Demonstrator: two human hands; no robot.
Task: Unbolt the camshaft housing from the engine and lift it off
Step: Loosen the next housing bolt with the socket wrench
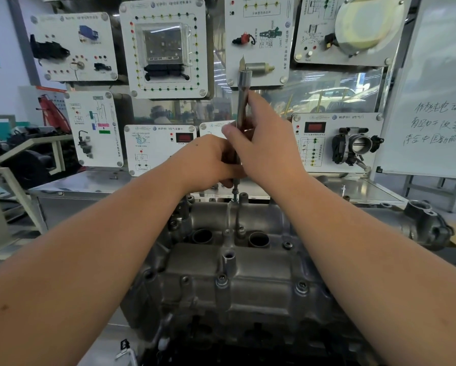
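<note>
a: where is the camshaft housing (237, 262) from the hands?
b: it lies below them and nearer to the person, on top of the engine (248, 336). its long axis seems to run left to right, across the view. the bolt (235, 197) now in work is at the far edge, near the middle.
a: and the hands, what do they hold?
b: both are closed around one long driver tool (242, 101). the left hand (208, 162) grips the lower part of the shaft, just above the bolt. the right hand (263, 143) holds it higher, fingers wrapped around it. the tool stands almost upright, its tip down on the bolt.
a: which hand is nearer to the bolt?
b: the left one, i think.
a: how does the housing look?
b: grey cast metal, dull and a little oily, with two round open wells and several bolts still sitting in their holes. so i judge the lifting is not near yet. the tabletop (89, 183) behind carries training panels (166, 46).
</note>
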